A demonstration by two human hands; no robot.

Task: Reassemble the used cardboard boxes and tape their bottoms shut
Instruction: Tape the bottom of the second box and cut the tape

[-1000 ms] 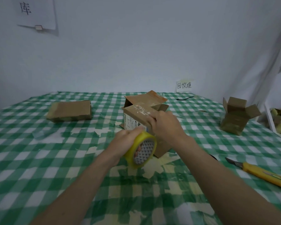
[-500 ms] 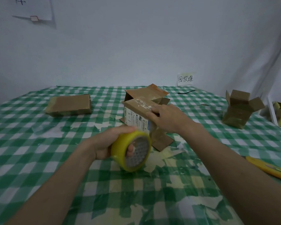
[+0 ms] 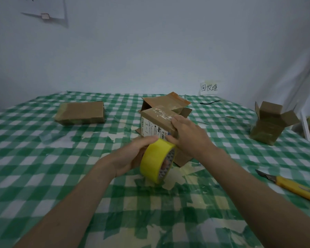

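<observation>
A green-and-white checked tablecloth (image 3: 43, 176), patched with scraps of pale tape, covers the table against a plain wall. Near its middle stands a cardboard box (image 3: 157, 122), flaps loose, a printed label on its near side. The right hand (image 3: 188, 138) lies over the box's near top corner, fingers curled on the folded flap. Just below, touching that hand, the left hand (image 3: 132, 156) grips a yellow tape roll (image 3: 156, 161), fingers through its core. A flattened box (image 3: 81, 112) lies far left; an open-flapped box (image 3: 270, 122) sits far right. A yellow utility knife (image 3: 293, 187) rests at the right edge, blade out.
</observation>
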